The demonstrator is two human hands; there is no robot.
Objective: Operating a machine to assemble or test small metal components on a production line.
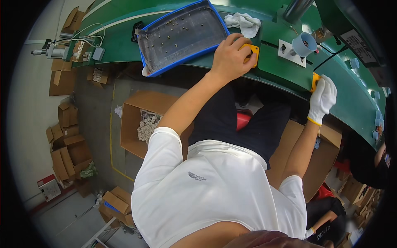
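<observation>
My bare left hand (232, 58) is at the green bench edge, its fingers bent over a yellow button box (255, 56) and its thumb at the box's front. My right hand (323, 98), in a white knitted glove, is closed against a second yellow button box (315, 81) farther right; its fingertips are partly hidden. Between the hands, a light-blue cup (304, 44) holding small parts stands by a metal plate (292, 53) on the green machine base. Left of my left hand lies a blue tray (182, 39) with a dark lining and several small metal pieces scattered in it.
A white cloth (244, 24) lies behind my left hand. The machine's green head (351, 37) overhangs at upper right. Below the bench stand open cardboard boxes, one (136, 108) with pale crumpled material. Another person's arm (324, 220) shows at lower right.
</observation>
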